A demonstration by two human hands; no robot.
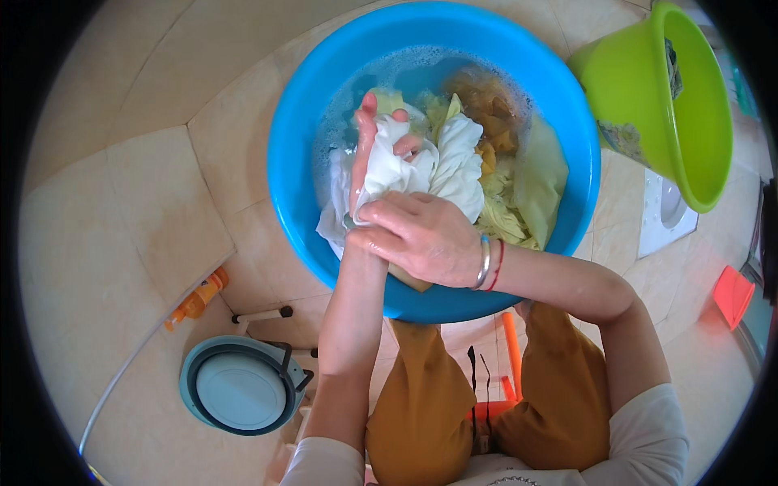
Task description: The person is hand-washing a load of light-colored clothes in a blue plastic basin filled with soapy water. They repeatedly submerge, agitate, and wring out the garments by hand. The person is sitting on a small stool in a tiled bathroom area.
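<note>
Tiled floor [275,267] around blue tub [290,162]; I see white cloth [389,172] inside, draped over left hand [362,154], fingers spread, long axis leading forward from right hand [421,235], which pinches near end

Beige tiles cover the floor [259,267], their joints bent into curves, and similar large tiles spread across the left, where wall and floor are hard to separate. A thin pale hose or cord [121,389] curves down that side, past an orange bottle [198,300] and a grey-blue basin [243,393] with a dark rim. At the right, a white squat toilet [668,215] sits near a lime-green bucket [709,105]. The light is soft and fairly even.
</note>
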